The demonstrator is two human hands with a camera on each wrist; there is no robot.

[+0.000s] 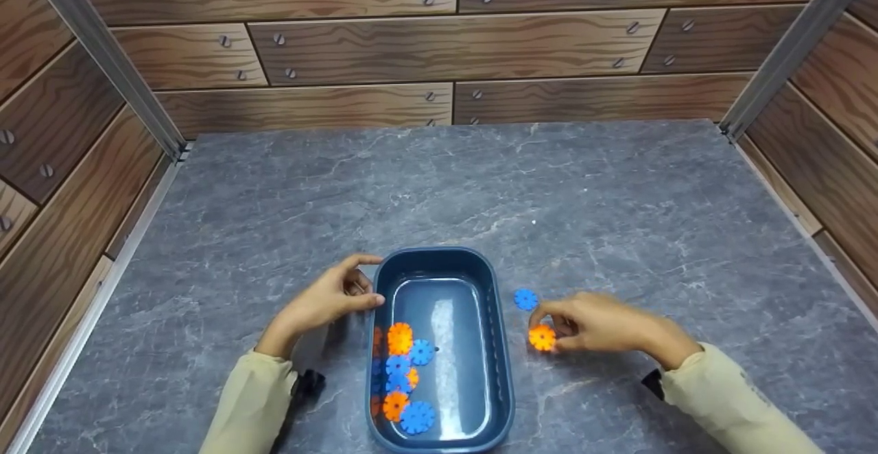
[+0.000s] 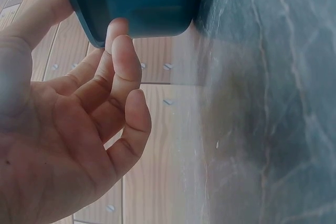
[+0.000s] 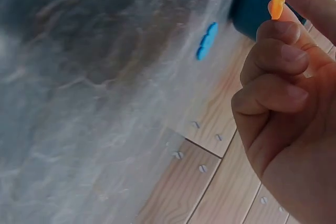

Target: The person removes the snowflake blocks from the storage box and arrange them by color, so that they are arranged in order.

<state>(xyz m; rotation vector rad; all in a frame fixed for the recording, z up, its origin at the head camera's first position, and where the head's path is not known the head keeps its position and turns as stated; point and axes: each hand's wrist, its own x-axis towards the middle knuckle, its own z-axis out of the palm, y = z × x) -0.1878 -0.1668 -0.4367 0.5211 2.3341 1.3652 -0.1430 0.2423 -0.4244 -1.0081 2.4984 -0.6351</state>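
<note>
Your right hand point(image 1: 602, 322) is just beside the right side of the bin point(image 1: 466, 324). Its thumb and index finger pinch the orange disc point(image 1: 542, 337); the other fingers curl in toward the palm. The orange disc is thin and round, with a notched edge like a flower, and is clear of the bin. A matching blue disc point(image 1: 526, 299) lies flat on the bench point(image 1: 521, 186), between the bin and your right hand, just beyond the orange disc.

Your left hand point(image 1: 326, 300) grips the bin at its left side. The thumb lies over the rim, the index finger reaches along toward the far corner, and the remaining fingers bend against or near the outer wall; exact contact is unclear.

The bin is a smooth, glossy, dark blue rectangle with rounded corners and a raised lip. Inside, loose discs point(image 1: 418, 417), orange and blue, lie in a row along the left wall, several overlapping. The rest of its floor shows a bright reflection.

The bench has a grey, white-veined marble pattern. Wood-grain panels point(image 1: 446, 49) with screw-head markings surround it, and metal posts point(image 1: 113, 63) stand at its far corners.
</note>
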